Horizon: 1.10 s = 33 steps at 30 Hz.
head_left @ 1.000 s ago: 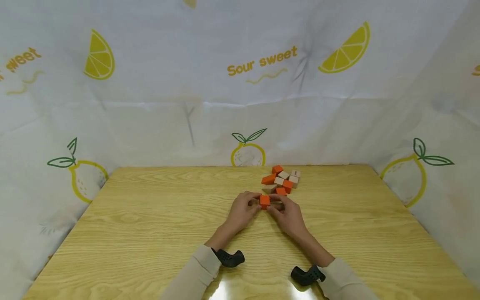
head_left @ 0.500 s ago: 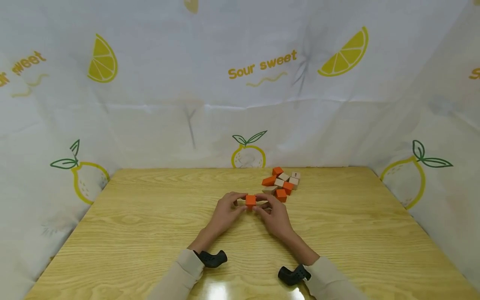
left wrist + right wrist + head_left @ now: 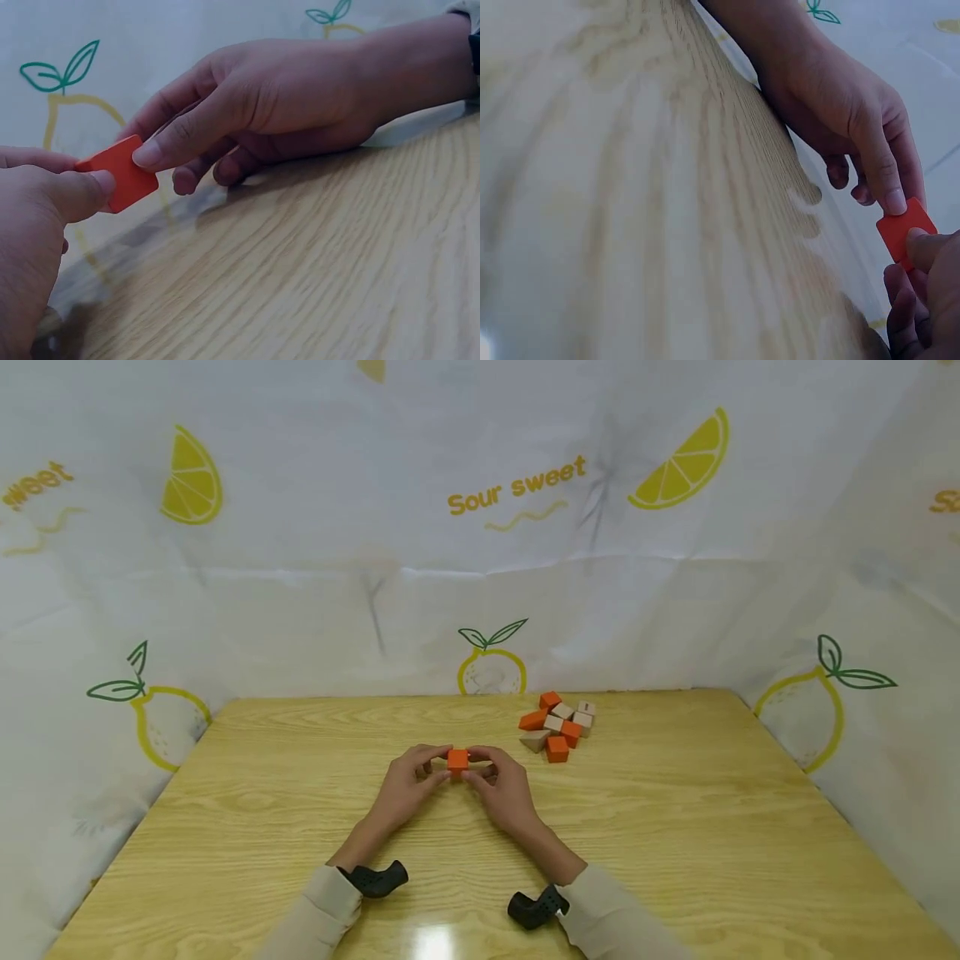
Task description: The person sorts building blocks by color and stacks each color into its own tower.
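Observation:
Both hands hold one small orange block (image 3: 457, 761) between them, over the table left of the other blocks. My left hand (image 3: 405, 785) pinches its left side with thumb and fingers. On the opposite side, the thumb and fingers of my right hand (image 3: 506, 787) grip it too. The left wrist view shows the block's flat face (image 3: 129, 176) with a thumb tip on each side of it. The right wrist view has the block (image 3: 905, 229) at the right edge, both thumbs pressed to it. Its rear side is hidden by the fingers.
Behind and right of the hands lies a cluster of orange and plain wooden blocks. An orange cube (image 3: 557, 749) is nearest, beside a plain wedge (image 3: 535, 741). The wooden table (image 3: 675, 810) meets a white lemon-print curtain (image 3: 337, 627) at the back and sides.
Both hands have moved left together with the orange block, away from the cluster. The cluster's front orange cube, partly covered earlier, now shows fully.

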Each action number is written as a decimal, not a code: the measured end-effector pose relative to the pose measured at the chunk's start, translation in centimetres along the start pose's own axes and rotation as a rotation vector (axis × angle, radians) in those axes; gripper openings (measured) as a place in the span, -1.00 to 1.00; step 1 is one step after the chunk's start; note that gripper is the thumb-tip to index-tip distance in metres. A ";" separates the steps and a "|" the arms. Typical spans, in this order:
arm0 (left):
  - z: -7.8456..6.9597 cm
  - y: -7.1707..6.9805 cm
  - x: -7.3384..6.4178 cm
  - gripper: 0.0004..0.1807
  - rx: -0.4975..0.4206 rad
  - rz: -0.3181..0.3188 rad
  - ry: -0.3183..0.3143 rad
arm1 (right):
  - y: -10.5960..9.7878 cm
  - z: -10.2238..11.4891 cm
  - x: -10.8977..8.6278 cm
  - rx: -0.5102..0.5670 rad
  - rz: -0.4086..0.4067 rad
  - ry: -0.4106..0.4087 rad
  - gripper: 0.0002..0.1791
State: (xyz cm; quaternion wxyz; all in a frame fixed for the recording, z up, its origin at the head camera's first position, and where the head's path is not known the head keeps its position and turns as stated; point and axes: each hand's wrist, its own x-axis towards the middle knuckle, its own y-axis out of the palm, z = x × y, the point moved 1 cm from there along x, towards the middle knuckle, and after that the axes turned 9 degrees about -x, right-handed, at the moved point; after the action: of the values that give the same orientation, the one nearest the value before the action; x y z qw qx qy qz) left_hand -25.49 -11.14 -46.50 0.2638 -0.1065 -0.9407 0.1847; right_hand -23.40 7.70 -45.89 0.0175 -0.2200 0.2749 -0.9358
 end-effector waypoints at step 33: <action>1.3 -3.5 -0.7 -0.60 0.000 0.066 -0.088 | 2.3 1.1 1.3 -0.069 0.099 -0.006 -0.62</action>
State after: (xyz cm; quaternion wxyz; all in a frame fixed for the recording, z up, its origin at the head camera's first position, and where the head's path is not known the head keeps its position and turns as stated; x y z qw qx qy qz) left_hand -25.94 -14.88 -46.48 0.2157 -0.1291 -0.9475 0.1978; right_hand -24.37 4.99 -45.77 0.0568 -0.2096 0.3176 -0.9230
